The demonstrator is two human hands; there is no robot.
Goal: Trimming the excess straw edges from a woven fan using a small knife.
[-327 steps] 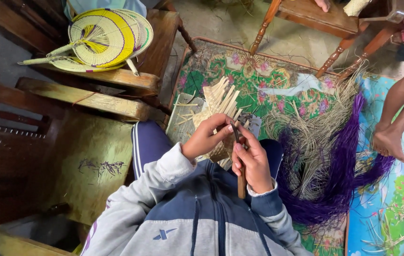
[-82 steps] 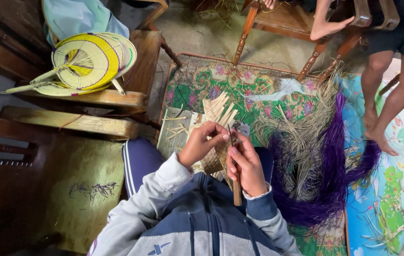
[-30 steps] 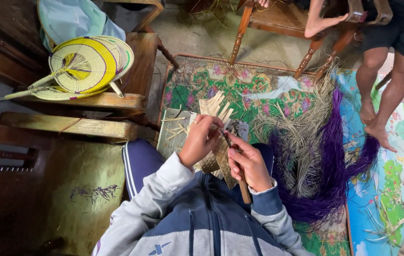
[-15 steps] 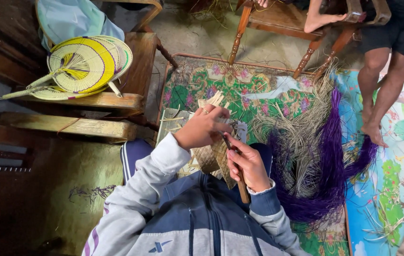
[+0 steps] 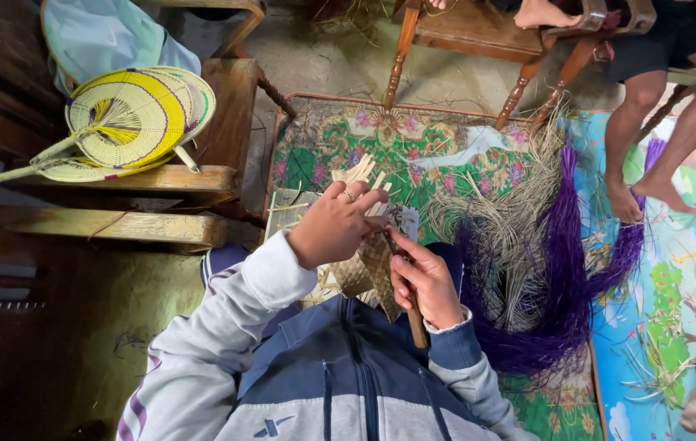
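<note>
A half-woven straw fan piece (image 5: pixel 368 273) rests on my lap, its loose pale strips (image 5: pixel 358 171) fanning out away from me. My left hand (image 5: pixel 333 224), a ring on one finger, reaches over the piece and pinches the strips near their far end. My right hand (image 5: pixel 424 280) grips the piece's brown wooden handle (image 5: pixel 416 321) from the right, thumb laid along a strip. Both sleeves are grey and navy.
Finished yellow woven fans (image 5: pixel 123 122) lie on a wooden bench (image 5: pixel 217 114) at the left. A bundle of purple and natural straw (image 5: pixel 540 269) lies on the floral mat (image 5: pixel 413 147) to the right. Another person's bare legs (image 5: pixel 650 139) and wooden chairs (image 5: pixel 479 37) are beyond.
My left hand has stretched farther forward over the strips than a second ago. The right hand keeps its hold on the handle. The other person's feet have shifted.
</note>
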